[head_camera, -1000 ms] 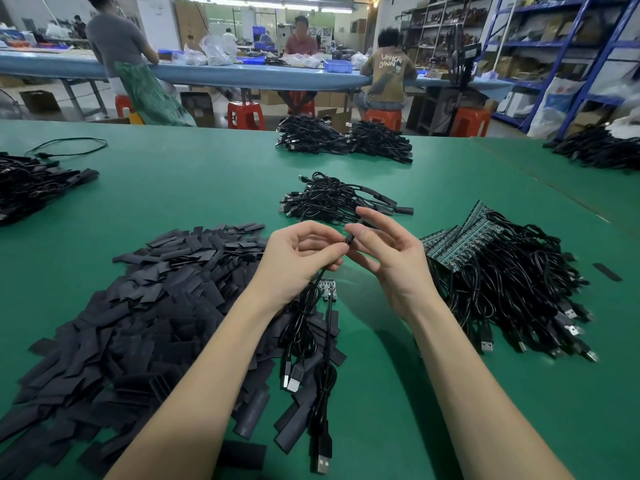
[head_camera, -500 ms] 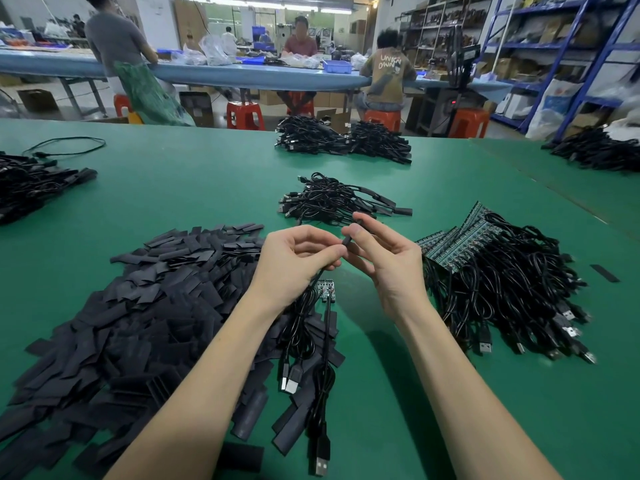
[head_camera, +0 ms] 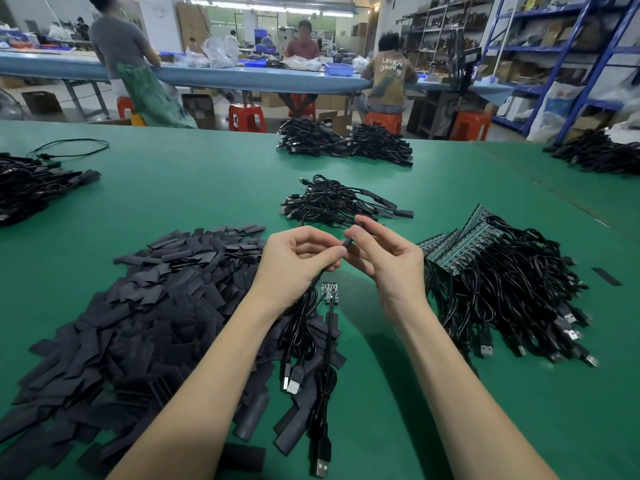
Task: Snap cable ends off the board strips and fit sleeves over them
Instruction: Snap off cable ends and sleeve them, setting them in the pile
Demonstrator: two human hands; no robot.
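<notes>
Green table (head_camera: 180, 188) holds sleeve heap (head_camera: 145, 306), cable piles (head_camera: 512, 292); workers behind.

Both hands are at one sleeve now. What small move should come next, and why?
Probably the right hand slides the black sleeve further along the cable that the left hand pinches: the sleeve sits at the cable's tip between both hands.

Beyond the green table (head_camera: 207, 188), three people sit on red stools (head_camera: 247, 117) beside blue shelving (head_camera: 568, 64).

Black cable (head_camera: 313, 289) with sleeve (head_camera: 347, 243) on its raised end, small board strip (head_camera: 329, 289) lying on the green mat
</notes>
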